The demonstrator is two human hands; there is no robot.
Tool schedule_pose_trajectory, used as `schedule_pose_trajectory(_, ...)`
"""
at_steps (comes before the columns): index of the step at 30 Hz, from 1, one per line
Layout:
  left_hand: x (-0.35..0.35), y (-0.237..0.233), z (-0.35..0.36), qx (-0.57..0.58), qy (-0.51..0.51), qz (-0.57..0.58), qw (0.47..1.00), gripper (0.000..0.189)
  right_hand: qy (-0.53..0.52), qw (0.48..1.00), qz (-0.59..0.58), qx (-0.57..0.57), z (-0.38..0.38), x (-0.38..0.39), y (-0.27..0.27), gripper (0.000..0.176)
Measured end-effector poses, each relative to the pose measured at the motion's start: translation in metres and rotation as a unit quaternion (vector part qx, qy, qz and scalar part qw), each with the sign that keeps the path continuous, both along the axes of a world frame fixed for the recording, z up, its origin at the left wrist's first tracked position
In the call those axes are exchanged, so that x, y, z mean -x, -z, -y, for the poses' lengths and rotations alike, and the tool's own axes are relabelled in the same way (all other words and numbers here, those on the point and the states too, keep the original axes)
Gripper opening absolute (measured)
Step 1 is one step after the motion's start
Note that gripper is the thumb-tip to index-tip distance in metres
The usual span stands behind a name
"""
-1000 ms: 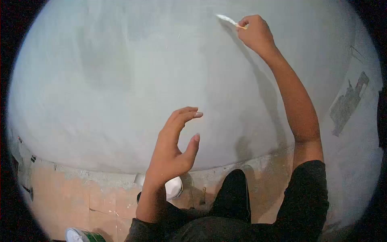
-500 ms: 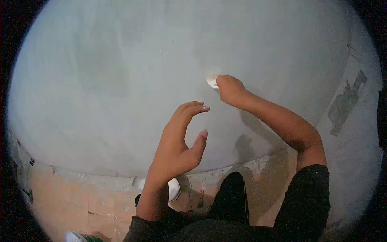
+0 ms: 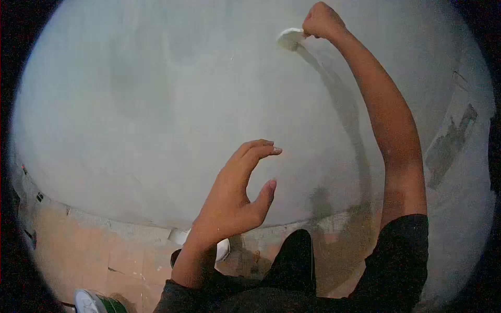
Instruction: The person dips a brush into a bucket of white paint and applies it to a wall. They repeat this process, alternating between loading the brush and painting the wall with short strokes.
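My right hand is closed around the handle of a paintbrush high on a pale grey-white wall. The brush head is coated white, and its bristles point down and to the left against the wall. Most of the handle is hidden in my fist. My left hand hangs in front of the lower wall, holding nothing. Its fingers are curved, with the thumb held apart and white specks on the fingertips.
Below the wall lies a tan floor. A white container stands partly behind my left forearm. A bucket with a green label is at the bottom left. A small orange-handled tool lies near my knee. A rough grey patch marks the right wall.
My right hand has moved up and slightly right with the paintbrush, and the arm is straighter. My left hand has shifted slightly right and down, still open.
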State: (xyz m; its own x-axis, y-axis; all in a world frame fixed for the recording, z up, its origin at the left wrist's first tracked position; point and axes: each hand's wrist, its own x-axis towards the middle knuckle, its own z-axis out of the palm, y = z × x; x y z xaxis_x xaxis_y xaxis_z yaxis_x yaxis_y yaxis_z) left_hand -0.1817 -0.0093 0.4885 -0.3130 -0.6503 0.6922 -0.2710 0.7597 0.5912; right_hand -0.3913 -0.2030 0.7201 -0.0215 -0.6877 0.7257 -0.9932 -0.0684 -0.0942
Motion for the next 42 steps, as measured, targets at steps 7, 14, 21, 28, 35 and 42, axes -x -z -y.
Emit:
schedule_pose_trajectory(7, -0.001, 0.003, 0.006, -0.002, 0.001, -0.011, 1.000, 0.046, -0.093, 0.970, 0.019, 0.224, 0.005, 0.022, 0.034, 0.018)
schedule_pose_trajectory(14, 0.003, 0.008, 0.014, -0.008, -0.001, -0.003, 1.000, 0.046, -0.114, 0.987, -0.096, 0.058, 0.002, 0.017, 0.145, 0.016)
schedule_pose_trajectory(21, 0.004, 0.009, 0.008, -0.005, 0.008, -0.006, 1.000, 0.046, -0.085, 0.970, -0.100, -0.203, -0.012, 0.009, 0.147, 0.013)
schedule_pose_trajectory(28, -0.004, 0.012, -0.006, -0.011, 0.009, -0.015, 1.000, 0.045, -0.088, 0.981, -0.074, -0.154, 0.038, -0.012, 0.067, 0.012)
schedule_pose_trajectory(35, -0.011, 0.015, -0.011, -0.030, -0.006, -0.011, 0.999, 0.045, -0.008, 0.999, 0.011, -0.036, -0.019, -0.054, -0.026, 0.029)
schedule_pose_trajectory(42, -0.010, 0.020, -0.009, -0.038, -0.006, -0.020, 0.999, 0.045, -0.036, 0.990, 0.024, 0.131, -0.041, -0.056, 0.009, 0.040)
